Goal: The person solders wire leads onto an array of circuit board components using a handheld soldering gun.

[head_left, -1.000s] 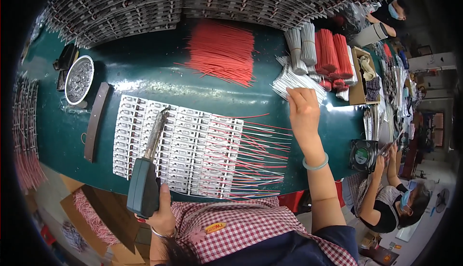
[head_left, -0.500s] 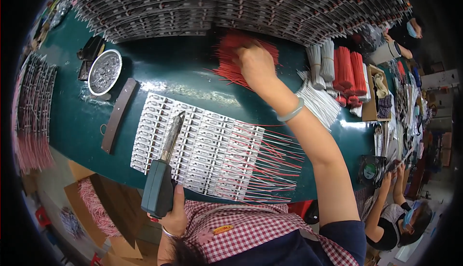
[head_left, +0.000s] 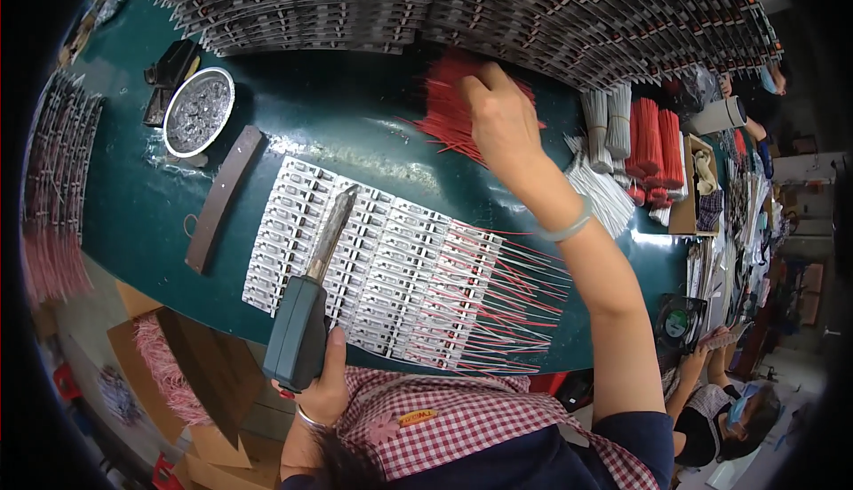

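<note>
My left hand (head_left: 325, 385) is wrapped round a teal-handled soldering gun (head_left: 298, 334) at the near side of the table. The gun's long metal tip reaches over a panel of white strips (head_left: 400, 254) carrying rows of small parts. Red and white wires (head_left: 529, 312) stick out from the panel's right end. Farther off, my right hand (head_left: 503, 121) is over a loose pile of red wires (head_left: 446, 121), its fingers curled down. The fingertips are hidden, so whatever they pinch cannot be made out.
A metal bowl (head_left: 225, 90) of silvery bits and a dark bar (head_left: 222, 201) lie left of the panel. Stacked strip assemblies (head_left: 311, 10) line the back. White wires (head_left: 604, 197) and bundled red wires (head_left: 648, 143) lie right. A co-worker (head_left: 742, 414) sits at the lower right.
My right hand has lifted slightly off the red pile and drawn back a little, its fingers curled. The left hand keeps its hold on the soldering gun. The whole view has shifted slightly.
</note>
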A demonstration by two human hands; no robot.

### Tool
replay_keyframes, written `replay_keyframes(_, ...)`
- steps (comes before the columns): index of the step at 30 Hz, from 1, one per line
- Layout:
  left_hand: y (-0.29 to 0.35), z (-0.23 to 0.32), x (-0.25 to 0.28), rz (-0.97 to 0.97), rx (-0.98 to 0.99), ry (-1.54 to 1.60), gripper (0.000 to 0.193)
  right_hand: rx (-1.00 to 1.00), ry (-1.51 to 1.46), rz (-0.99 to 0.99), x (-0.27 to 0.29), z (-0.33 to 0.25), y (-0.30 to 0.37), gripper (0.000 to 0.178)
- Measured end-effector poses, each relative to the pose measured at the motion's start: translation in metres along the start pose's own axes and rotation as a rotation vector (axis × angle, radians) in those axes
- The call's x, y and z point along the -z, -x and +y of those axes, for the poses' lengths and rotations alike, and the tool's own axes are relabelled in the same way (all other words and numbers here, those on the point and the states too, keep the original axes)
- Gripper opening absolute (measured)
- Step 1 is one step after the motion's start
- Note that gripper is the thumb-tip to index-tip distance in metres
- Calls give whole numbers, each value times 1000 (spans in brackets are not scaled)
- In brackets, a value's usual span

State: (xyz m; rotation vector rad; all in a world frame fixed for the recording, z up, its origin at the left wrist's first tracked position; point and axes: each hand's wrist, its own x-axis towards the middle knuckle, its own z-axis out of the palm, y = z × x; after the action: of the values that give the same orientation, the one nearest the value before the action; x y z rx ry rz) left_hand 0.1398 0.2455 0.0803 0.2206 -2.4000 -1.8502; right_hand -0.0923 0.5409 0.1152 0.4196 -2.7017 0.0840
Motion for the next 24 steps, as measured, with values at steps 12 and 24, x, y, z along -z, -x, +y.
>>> replay_keyframes(12,-6,11,-2,-4,-137,0,39,387,389,-432,19,-71,6,4)
replay_keyframes(24,-7,18,3,-75,211,126,40,113,-333,-119,30,-82,72,27)
